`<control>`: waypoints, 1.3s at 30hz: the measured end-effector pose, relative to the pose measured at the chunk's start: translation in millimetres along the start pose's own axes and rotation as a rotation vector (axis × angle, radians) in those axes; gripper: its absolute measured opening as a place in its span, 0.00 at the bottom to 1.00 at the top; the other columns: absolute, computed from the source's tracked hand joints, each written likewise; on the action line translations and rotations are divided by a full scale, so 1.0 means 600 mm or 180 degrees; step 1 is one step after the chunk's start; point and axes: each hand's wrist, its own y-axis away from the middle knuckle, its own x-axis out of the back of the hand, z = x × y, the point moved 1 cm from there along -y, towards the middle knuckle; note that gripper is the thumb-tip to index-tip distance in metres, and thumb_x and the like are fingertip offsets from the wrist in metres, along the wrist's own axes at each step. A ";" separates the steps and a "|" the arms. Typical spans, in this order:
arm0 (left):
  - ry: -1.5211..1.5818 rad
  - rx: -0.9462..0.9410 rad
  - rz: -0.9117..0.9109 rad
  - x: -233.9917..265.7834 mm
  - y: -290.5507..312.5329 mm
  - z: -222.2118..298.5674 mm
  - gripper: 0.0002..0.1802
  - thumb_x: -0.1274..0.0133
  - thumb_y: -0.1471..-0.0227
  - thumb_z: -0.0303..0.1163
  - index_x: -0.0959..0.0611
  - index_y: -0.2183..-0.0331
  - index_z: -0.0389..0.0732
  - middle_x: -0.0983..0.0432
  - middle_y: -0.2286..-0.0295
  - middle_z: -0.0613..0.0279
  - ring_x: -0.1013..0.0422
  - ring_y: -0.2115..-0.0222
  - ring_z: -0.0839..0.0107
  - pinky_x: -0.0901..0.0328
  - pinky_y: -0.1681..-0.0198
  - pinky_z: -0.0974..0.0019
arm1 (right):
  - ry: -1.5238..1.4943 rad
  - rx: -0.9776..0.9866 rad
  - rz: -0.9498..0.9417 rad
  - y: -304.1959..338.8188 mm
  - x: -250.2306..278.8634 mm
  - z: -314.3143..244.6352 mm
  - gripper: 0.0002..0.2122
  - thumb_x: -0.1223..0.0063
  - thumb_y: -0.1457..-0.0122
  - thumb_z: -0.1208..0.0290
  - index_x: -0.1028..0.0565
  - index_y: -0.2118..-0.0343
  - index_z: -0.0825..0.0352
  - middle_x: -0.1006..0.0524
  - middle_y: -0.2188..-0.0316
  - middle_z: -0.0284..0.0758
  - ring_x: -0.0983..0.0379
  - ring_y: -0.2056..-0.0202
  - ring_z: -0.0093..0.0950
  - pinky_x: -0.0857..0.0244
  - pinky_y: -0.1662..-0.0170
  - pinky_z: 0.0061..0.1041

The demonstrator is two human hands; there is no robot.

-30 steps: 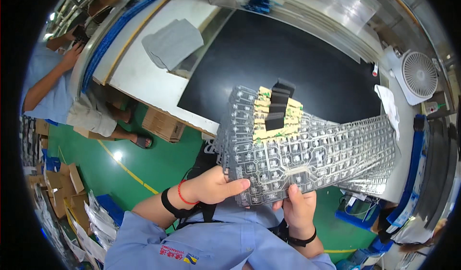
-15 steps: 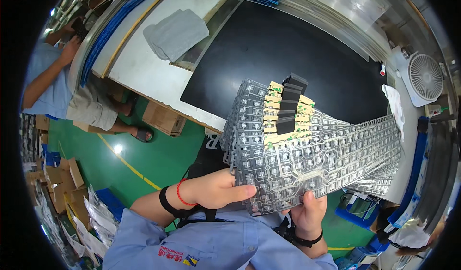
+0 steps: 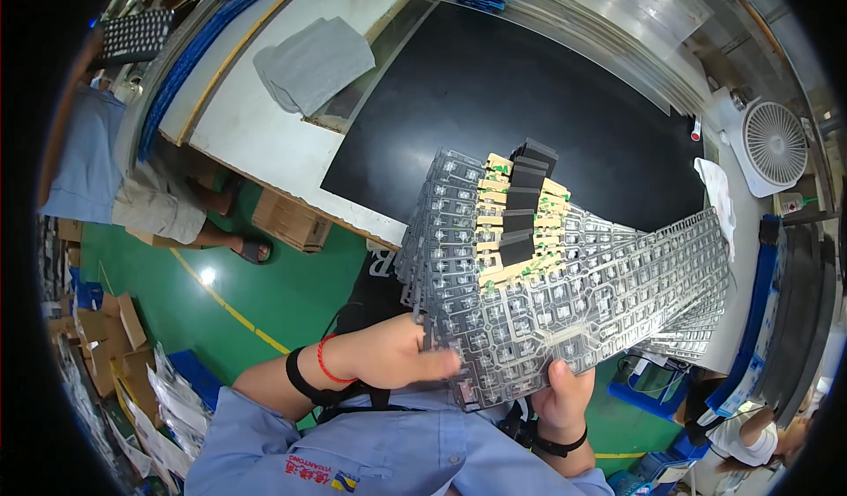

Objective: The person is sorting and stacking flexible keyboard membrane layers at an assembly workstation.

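Observation:
A fanned stack of clear keyboard membrane sheets (image 3: 609,302) with printed silver traces is held in front of me, above the near edge of the bench. Pale yellow adhesive strips (image 3: 496,223) and black tail tabs (image 3: 522,198) overlap in a row along its far side. My left hand (image 3: 401,355) grips the near left corner, thumb on top and fingers hidden beneath. At the near edge, my right hand (image 3: 565,397) pinches the stack with its thumb on top; its other fingers are mostly covered by the sheets.
A black mat (image 3: 494,99) covers the bench, with grey cloths (image 3: 315,64) at its left. A white fan (image 3: 772,143), a white cloth (image 3: 716,196) and a red-capped marker (image 3: 696,128) are at the right. A person (image 3: 79,152) stands far left, near a cardboard box (image 3: 289,218).
The sheets' near edge has dropped slightly toward me, and my left thumb has shifted a little. At far left, the other person has raised a dark keyboard-like panel.

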 end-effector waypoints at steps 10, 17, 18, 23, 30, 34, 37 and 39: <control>0.0307 0.0254 -0.0055 0.005 0.009 -0.002 0.19 0.63 0.40 0.31 0.32 0.51 0.30 0.31 0.56 0.61 0.36 0.57 0.76 0.40 0.53 0.69 | 0.0096 -0.0419 -0.0285 0.008 0.020 -0.008 0.29 0.47 0.46 0.64 0.44 0.49 0.78 0.28 0.63 0.51 0.31 0.83 0.27 0.37 0.84 0.20; 0.0031 -0.0002 0.0300 0.006 0.014 -0.014 0.16 0.57 0.42 0.32 0.26 0.56 0.32 0.27 0.62 0.65 0.34 0.64 0.77 0.38 0.58 0.71 | -0.0241 -0.0440 -0.0229 0.016 0.013 -0.015 0.28 0.50 0.44 0.64 0.45 0.47 0.76 0.31 0.58 0.50 0.27 0.75 0.30 0.33 0.80 0.24; -0.0112 -0.0024 0.0270 0.005 0.014 -0.009 0.15 0.56 0.42 0.33 0.25 0.57 0.33 0.27 0.63 0.65 0.33 0.64 0.76 0.38 0.58 0.71 | -0.0255 -0.0297 -0.0131 0.015 0.015 -0.011 0.29 0.49 0.45 0.64 0.46 0.46 0.76 0.32 0.56 0.49 0.28 0.70 0.31 0.32 0.75 0.26; -0.0879 -0.0266 0.0317 0.003 0.003 0.013 0.12 0.52 0.44 0.33 0.21 0.64 0.35 0.24 0.63 0.61 0.31 0.62 0.76 0.38 0.57 0.72 | 0.0174 -0.0009 -0.0020 0.004 0.010 0.004 0.33 0.46 0.47 0.65 0.48 0.44 0.74 0.34 0.51 0.43 0.34 0.51 0.35 0.38 0.50 0.34; -0.0376 0.0526 -0.0365 0.032 0.031 0.038 0.15 0.54 0.44 0.35 0.20 0.70 0.33 0.22 0.72 0.60 0.27 0.70 0.73 0.33 0.65 0.71 | -0.0068 0.0001 -0.0072 0.013 0.013 -0.002 0.32 0.43 0.49 0.66 0.46 0.45 0.75 0.35 0.49 0.43 0.35 0.50 0.34 0.42 0.47 0.34; -0.0897 0.0783 -0.0009 0.049 0.044 0.123 0.13 0.57 0.44 0.31 0.21 0.70 0.33 0.22 0.73 0.59 0.28 0.72 0.77 0.34 0.67 0.74 | -0.0217 0.0088 -0.0160 0.021 0.029 0.004 0.33 0.43 0.49 0.66 0.46 0.45 0.74 0.35 0.49 0.42 0.35 0.51 0.34 0.42 0.47 0.34; -0.0462 0.0020 0.1457 0.039 0.035 0.126 0.14 0.57 0.46 0.27 0.27 0.57 0.33 0.26 0.63 0.56 0.31 0.73 0.78 0.35 0.66 0.75 | -0.0246 0.0077 -0.0270 0.025 0.032 0.007 0.33 0.41 0.50 0.66 0.45 0.45 0.74 0.35 0.49 0.42 0.35 0.50 0.34 0.42 0.47 0.34; -0.0462 0.0120 0.1635 0.022 0.016 0.133 0.17 0.56 0.47 0.25 0.29 0.55 0.33 0.26 0.62 0.57 0.31 0.73 0.80 0.35 0.67 0.76 | -0.0199 0.0048 -0.0374 0.027 0.036 0.009 0.34 0.40 0.50 0.66 0.45 0.45 0.74 0.35 0.48 0.42 0.35 0.50 0.34 0.42 0.47 0.33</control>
